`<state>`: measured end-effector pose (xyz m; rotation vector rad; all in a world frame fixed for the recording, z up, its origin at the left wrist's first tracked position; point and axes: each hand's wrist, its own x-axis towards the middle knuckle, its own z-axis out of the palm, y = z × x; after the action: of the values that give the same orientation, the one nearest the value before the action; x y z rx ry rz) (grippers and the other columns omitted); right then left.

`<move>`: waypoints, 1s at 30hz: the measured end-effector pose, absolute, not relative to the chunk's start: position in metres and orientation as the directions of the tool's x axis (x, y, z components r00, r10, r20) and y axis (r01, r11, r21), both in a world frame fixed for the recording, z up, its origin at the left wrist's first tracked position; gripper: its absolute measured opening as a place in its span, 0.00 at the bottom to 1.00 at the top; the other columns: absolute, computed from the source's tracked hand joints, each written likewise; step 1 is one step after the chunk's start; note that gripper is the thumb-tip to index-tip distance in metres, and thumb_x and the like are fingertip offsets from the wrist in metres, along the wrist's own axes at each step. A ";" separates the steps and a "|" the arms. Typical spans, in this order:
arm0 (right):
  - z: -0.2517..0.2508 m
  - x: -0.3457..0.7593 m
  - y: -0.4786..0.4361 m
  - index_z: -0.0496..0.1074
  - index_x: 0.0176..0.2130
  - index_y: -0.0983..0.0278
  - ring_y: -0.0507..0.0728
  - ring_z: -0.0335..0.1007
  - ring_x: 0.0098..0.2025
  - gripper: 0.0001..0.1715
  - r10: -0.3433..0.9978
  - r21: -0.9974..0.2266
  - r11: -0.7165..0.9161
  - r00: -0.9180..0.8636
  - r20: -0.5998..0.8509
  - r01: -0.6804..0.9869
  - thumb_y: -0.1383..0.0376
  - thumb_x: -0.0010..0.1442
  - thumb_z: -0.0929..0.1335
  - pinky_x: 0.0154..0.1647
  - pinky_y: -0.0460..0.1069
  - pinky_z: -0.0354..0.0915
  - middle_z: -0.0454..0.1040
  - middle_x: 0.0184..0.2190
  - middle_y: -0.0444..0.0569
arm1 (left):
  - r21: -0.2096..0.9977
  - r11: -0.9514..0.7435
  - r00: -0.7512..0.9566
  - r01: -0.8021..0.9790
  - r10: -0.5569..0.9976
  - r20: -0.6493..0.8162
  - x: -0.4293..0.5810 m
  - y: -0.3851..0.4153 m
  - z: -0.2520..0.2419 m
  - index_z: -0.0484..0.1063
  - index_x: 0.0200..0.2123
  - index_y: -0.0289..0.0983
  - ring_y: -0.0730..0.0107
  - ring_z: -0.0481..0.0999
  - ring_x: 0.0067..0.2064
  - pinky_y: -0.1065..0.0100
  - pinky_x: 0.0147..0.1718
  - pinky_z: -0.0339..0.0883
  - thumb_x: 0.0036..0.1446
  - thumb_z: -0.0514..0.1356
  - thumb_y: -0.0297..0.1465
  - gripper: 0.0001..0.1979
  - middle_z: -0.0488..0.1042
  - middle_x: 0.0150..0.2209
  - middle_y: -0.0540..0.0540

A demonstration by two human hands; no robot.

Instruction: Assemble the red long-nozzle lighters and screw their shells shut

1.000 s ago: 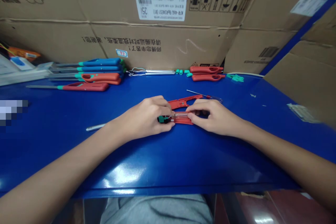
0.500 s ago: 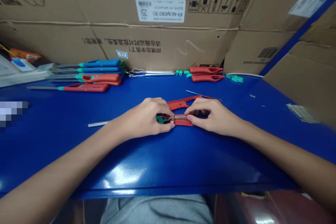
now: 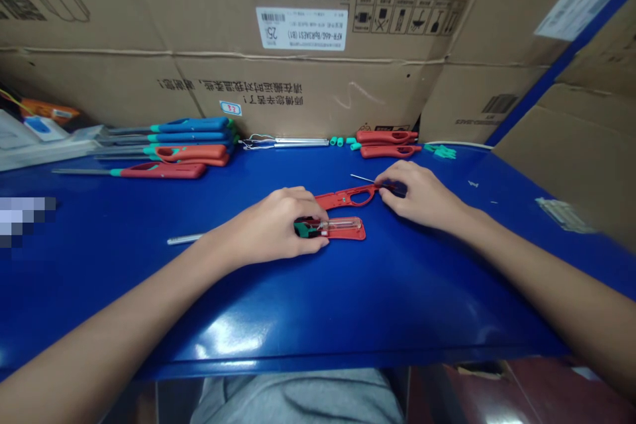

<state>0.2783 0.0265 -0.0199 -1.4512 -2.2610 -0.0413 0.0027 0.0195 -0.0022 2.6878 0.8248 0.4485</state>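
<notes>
My left hand [image 3: 291, 225] is closed around one red half-shell of a lighter [image 3: 345, 233], holding it down on the blue table. Inside this half lie a clear tube [image 3: 348, 223] and a green part [image 3: 304, 230], partly hidden by my fingers. Just behind it lies the other red half-shell [image 3: 335, 201], with an oval opening at its right end. My right hand [image 3: 410, 189] has its fingers closed round the handle of a screwdriver [image 3: 362, 177]; the thin metal shaft sticks out to the left, by the end of the rear shell.
A metal tube [image 3: 183, 238] lies beside my left forearm. Along the back are assembled lighters [image 3: 189, 124], silver tubes with wires [image 3: 301, 142], green caps [image 3: 340, 142], red handles [image 3: 387, 151] and green pieces [image 3: 442, 151]. A cardboard box [image 3: 209, 13] stands behind them.
My right hand has let go of the clear tube in the front shell and moved back and right to the screwdriver. My left hand stays on the shell.
</notes>
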 end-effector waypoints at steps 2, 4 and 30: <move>-0.021 0.280 0.028 0.78 0.38 0.66 0.62 0.72 0.41 0.12 0.869 -0.214 0.434 -0.344 0.354 0.875 0.69 0.56 0.66 0.45 0.58 0.69 0.76 0.39 0.55 | 0.369 -0.790 0.781 0.490 0.586 0.216 0.001 0.021 -0.001 0.78 0.40 0.35 0.65 0.75 0.39 0.65 0.40 0.68 0.52 0.66 0.39 0.15 0.78 0.37 0.45; -0.022 0.280 0.028 0.78 0.38 0.66 0.62 0.73 0.41 0.13 0.875 -0.209 0.424 -0.340 0.344 0.881 0.70 0.55 0.65 0.45 0.57 0.69 0.77 0.39 0.54 | 0.386 -0.785 0.770 0.485 0.592 0.238 -0.002 0.024 0.001 0.78 0.40 0.35 0.65 0.75 0.39 0.65 0.40 0.68 0.50 0.67 0.43 0.19 0.78 0.37 0.45; -0.022 0.276 0.024 0.74 0.34 0.63 0.63 0.70 0.43 0.08 0.869 -0.210 0.439 -0.353 0.347 0.874 0.68 0.57 0.65 0.45 0.60 0.69 0.75 0.39 0.54 | 0.367 -0.652 0.610 0.663 0.755 0.240 -0.015 0.045 -0.008 0.79 0.35 0.36 0.68 0.77 0.31 0.70 0.31 0.68 0.56 0.58 0.34 0.11 0.81 0.33 0.46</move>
<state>0.2762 0.0244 -0.0218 -1.4752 -2.2903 -0.0168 -0.0146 0.0454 -0.0084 2.5954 1.1650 0.5534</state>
